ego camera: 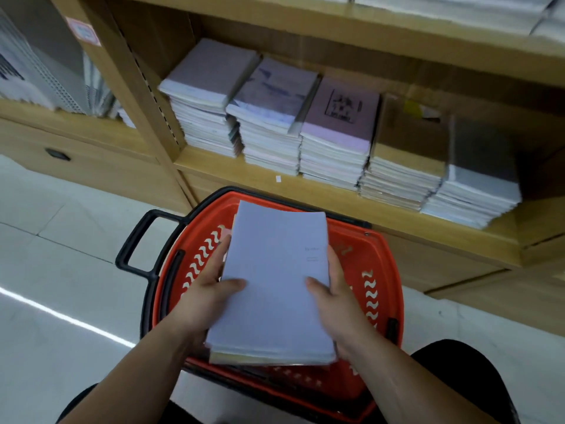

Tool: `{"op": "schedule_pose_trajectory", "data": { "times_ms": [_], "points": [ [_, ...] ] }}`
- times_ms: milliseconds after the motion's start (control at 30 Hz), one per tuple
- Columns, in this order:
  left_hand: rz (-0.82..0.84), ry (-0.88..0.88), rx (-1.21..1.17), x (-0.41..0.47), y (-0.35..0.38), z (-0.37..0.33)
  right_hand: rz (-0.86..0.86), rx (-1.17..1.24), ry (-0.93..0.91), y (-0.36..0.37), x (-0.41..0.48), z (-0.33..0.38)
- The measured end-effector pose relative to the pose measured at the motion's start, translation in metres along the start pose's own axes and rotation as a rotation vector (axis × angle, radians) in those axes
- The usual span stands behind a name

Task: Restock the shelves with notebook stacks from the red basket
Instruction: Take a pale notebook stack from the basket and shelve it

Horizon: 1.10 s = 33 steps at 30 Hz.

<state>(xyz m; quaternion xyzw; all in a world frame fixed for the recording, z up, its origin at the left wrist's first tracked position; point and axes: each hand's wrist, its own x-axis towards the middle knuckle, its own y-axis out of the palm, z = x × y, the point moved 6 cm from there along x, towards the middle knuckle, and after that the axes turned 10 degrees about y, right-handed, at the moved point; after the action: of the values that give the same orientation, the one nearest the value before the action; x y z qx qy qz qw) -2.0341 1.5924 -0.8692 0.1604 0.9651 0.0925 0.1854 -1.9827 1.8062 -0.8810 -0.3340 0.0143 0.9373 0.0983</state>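
A stack of pale lavender notebooks [275, 286] is held over the red basket [379, 289], which stands on the floor in front of the wooden shelf [269, 175]. My left hand [211, 289] grips the stack's left edge, thumb on the top cover. My right hand [330, 295] grips its right edge the same way. The stack hides most of the basket's inside. On the shelf behind lie several notebook stacks: a lavender one [208, 96], a blue-printed one [272, 111], a pink one [336, 133], a brown one [406, 166] and a grey one [477, 185].
The basket's black handle [137, 243] sticks out to the left over the white tiled floor [61, 270]. A higher shelf board [397, 32] overhangs the stacks. A neighbouring unit at left holds upright spiral notebooks [46, 81]. My knees [464, 377] show at the bottom.
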Motion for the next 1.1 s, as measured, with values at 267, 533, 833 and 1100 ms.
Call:
{"op": "schedule_pose_trajectory", "data": {
  "times_ms": [267, 533, 833, 1100],
  "points": [
    [-0.078, -0.065, 0.049, -0.057, 0.028, -0.119, 0.015, -0.004, 0.087, 0.003, -0.092, 0.090],
    [-0.101, -0.022, 0.023, -0.124, 0.081, -0.270, 0.090, 0.022, 0.075, -0.010, -0.206, 0.224],
    [-0.185, 0.054, -0.026, -0.160, 0.104, -0.381, 0.178, 0.061, -0.006, -0.017, -0.265, 0.332],
    [-0.086, 0.148, -0.082, -0.093, 0.038, -0.436, 0.154, 0.135, -0.116, 0.044, -0.227, 0.389]
  ]
}}
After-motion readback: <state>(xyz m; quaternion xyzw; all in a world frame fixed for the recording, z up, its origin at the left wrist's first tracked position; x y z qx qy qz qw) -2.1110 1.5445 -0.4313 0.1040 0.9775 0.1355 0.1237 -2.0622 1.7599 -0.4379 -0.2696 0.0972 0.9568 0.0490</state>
